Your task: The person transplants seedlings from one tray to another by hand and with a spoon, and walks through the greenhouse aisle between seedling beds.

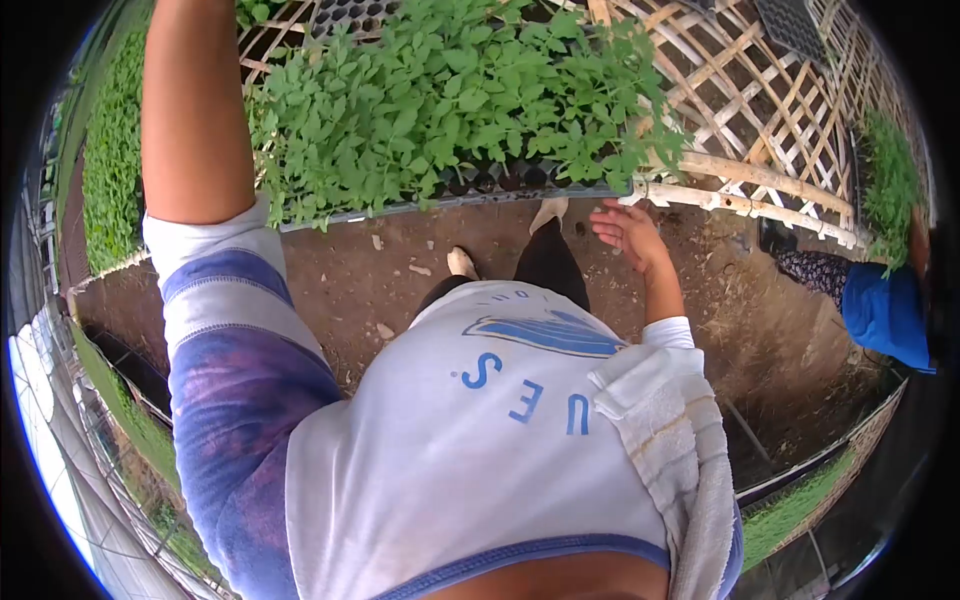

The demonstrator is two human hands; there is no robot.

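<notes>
My left forearm (197,110) reaches up past the top edge of the view, and the hand itself is out of sight. My right hand (628,235) hangs just below the front right corner of a seedling tray (350,214). Its fingers are stretched out and slightly apart, and I see nothing held in them. Dense leafy green seedlings (430,100) fill the tray and spill over its front rim. Whether the fingertips touch the tray edge, I cannot tell.
The tray rests on a bench of crossed bamboo slats (740,90). Dark cell trays (795,25) lie farther back. Another person in blue clothing (885,315) is at the right. More seedlings (115,160) grow at the left. Bare soil (400,260) lies underfoot.
</notes>
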